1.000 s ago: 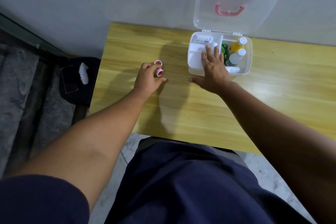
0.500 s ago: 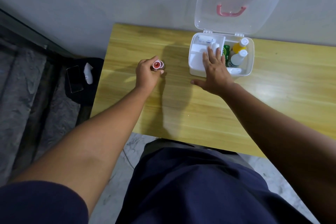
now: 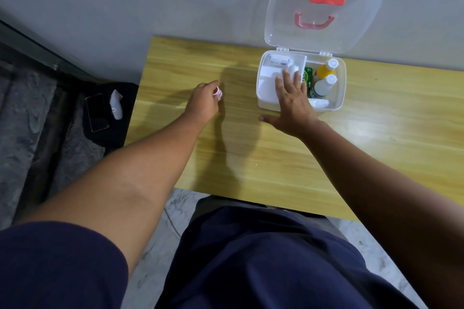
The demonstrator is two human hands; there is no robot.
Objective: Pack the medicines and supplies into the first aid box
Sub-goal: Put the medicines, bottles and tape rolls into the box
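Observation:
The white first aid box [image 3: 339, 98] stands open on the wooden table [image 3: 263, 163], its clear lid [image 3: 283, 15] leaning back against the wall. Inside the box are a white tray, a yellow bottle [image 3: 326, 70], a white bottle [image 3: 322, 86] and a green packet [image 3: 308, 75]. My right hand [image 3: 292, 105] lies flat with fingers spread on the box's front left part. My left hand [image 3: 204, 103] is left of the box above the table, closed on small red-and-white tape rolls [image 3: 218, 93].
Off the table's left edge, a black surface holds a phone [image 3: 96, 113] and a small white device [image 3: 116, 104]. The grey wall runs right behind the box. My lap in dark blue is below the table's near edge.
My left hand picked the small rolls up off the table and turned them into its grip, drifting slightly up. My right hand stayed on the box.

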